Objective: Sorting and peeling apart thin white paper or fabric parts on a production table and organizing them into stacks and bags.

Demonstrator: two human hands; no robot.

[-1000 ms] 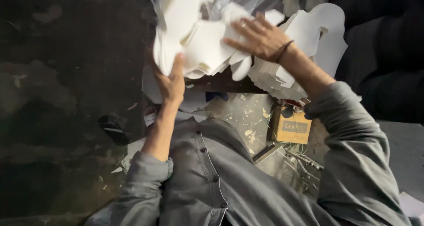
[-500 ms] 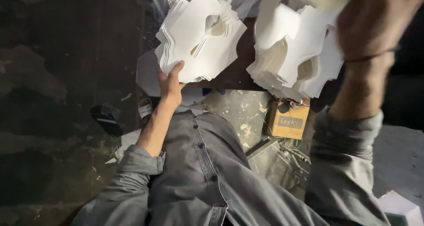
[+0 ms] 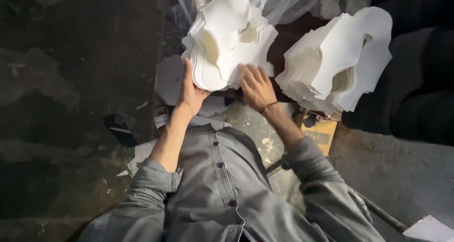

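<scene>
Head view showed us looking straight down over our grey shirt [image 3: 222,199] at two piles of white cut-out sheets. Our left hand [image 3: 189,93] pressed flat against the left edge of the nearer stack of white sheets [image 3: 231,48], its fingers pointing up along the side, so that grip was open and bracing rather than clasping. Our right hand [image 3: 257,86] lay at the lower right edge of the same stack, fingers spread on the top sheet; it too was open, and we could not tell whether any fingertip had hooked under an edge. The stack thus sat directly ahead of both hands, touching each, held between them from left and right, with its longer run leading away from us. We judged both hands about equally near it. A second stack of white sheets [image 3: 340,62] lay to the right, well apart from the right hand and nearer that arm. Below it we saw a small brown box [image 3: 319,138], and clear plastic wrapping [image 3: 293,3] behind both piles. A dark sandal [image 3: 120,128] lay on the floor [image 3: 71,81] to the left.
</scene>
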